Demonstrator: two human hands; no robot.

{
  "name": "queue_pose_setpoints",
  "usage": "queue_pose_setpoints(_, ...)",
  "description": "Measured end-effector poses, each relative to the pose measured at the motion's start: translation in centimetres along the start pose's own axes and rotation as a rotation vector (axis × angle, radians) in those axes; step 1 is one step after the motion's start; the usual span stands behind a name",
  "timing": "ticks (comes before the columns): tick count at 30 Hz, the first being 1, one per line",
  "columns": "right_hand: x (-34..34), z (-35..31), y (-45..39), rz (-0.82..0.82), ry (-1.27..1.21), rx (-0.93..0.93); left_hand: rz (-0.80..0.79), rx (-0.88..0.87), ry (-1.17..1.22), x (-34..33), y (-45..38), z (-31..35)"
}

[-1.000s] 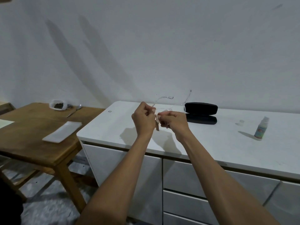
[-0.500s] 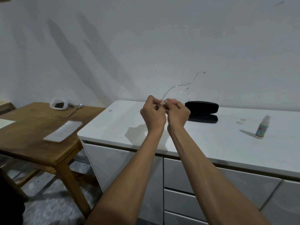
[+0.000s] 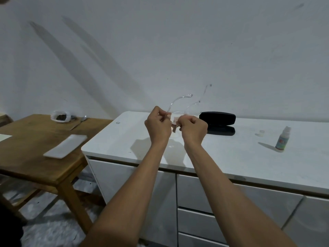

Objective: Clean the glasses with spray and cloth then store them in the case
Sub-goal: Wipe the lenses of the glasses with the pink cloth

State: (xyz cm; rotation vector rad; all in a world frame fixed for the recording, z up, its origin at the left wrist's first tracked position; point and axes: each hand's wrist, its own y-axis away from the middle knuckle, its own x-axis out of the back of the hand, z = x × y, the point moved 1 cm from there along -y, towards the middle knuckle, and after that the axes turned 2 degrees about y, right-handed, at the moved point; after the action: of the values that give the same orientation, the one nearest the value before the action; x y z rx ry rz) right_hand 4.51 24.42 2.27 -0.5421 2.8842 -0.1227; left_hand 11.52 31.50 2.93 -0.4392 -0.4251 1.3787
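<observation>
Clear-framed glasses [image 3: 179, 107] hang in the air above the white cabinet top [image 3: 231, 152], their temple arms pointing up and away from me. My left hand [image 3: 157, 126] pinches the frame at its left end. My right hand [image 3: 193, 129] pinches a small pale cloth [image 3: 174, 123] against a lens. The black glasses case [image 3: 218, 123] lies open on the cabinet just right of my hands. A small spray bottle [image 3: 283, 139] stands upright at the far right, with its clear cap [image 3: 261, 134] lying off it to the left.
A wooden table [image 3: 35, 139] stands left of the cabinet, bearing a white rectangular tray [image 3: 65, 146], a plastic bag [image 3: 60, 116] and a spoon [image 3: 83, 118]. Drawers [image 3: 204, 202] front the cabinet below. A white wall rises behind.
Both hands lifted the glasses and then lowered them a little. The hands have drawn slightly apart, and the cloth now shows between them.
</observation>
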Motion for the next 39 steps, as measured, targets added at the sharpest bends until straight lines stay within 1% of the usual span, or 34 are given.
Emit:
queue_pose_setpoints(2,-0.8,0.1,0.1,0.083,-0.089,-0.013,0.004,-0.04,-0.004,-0.2,0.4,0.6)
queue_pose_setpoints(5,-2.0,-0.5,0.0,0.08,-0.234,-0.059,-0.001,-0.066,0.024,-0.4,0.8,1.4)
queue_pose_setpoints(7,-2.4,-0.7,-0.3,0.012,-0.255,-0.07,0.01,-0.064,0.036,-0.4,0.5,1.7)
queue_pose_setpoints(10,-2.3,-1.0,-0.7,-0.155,-0.249,-0.058,0.014,-0.073,0.031,-0.2,-0.4,1.6)
queue_pose_setpoints(15,-0.6,-1.2,-1.6,-0.413,-0.09,-0.059,-0.006,-0.062,0.007,0.7,-1.0,0.5)
queue_pose_setpoints(17,0.0,-1.3,-1.4,-0.481,-0.003,-0.045,-0.015,-0.047,-0.022,1.2,-1.1,0.0)
queue_pose_setpoints(19,0.1,-1.3,-1.1,-0.51,0.063,-0.03,-0.021,-0.023,-0.028,1.6,-1.3,-0.5)
queue_pose_setpoints(20,0.1,-1.2,-1.0,-0.494,0.067,-0.029,-0.022,-0.01,-0.03,1.7,-1.4,-0.8)
queue_pose_setpoints(22,0.3,-1.1,-1.4,-0.41,0.059,-0.024,-0.02,0.005,-0.037,1.4,-1.5,-0.9)
queue_pose_setpoints(26,-0.3,-0.3,-0.9,-0.156,0.147,-0.009,-0.022,-0.016,-0.047,1.2,-1.1,-1.5)
queue_pose_setpoints(28,-0.9,-0.1,-0.5,-0.068,0.149,0.003,-0.005,-0.036,-0.047,1.1,-0.9,-1.7)
queue_pose_setpoints(31,-1.3,-0.1,-0.1,-0.086,0.119,0.05,0.019,-0.067,-0.035,1.2,-0.8,-1.5)
queue_pose_setpoints(34,-0.5,-0.2,-0.3,-0.098,0.167,0.129,0.036,-0.093,-0.041,1.9,-1.3,-1.6)
queue_pose_setpoints(39,2.0,-0.1,-2.5,-0.041,0.16,0.115,0.046,-0.059,-0.102,3.8,-3.0,-4.3)
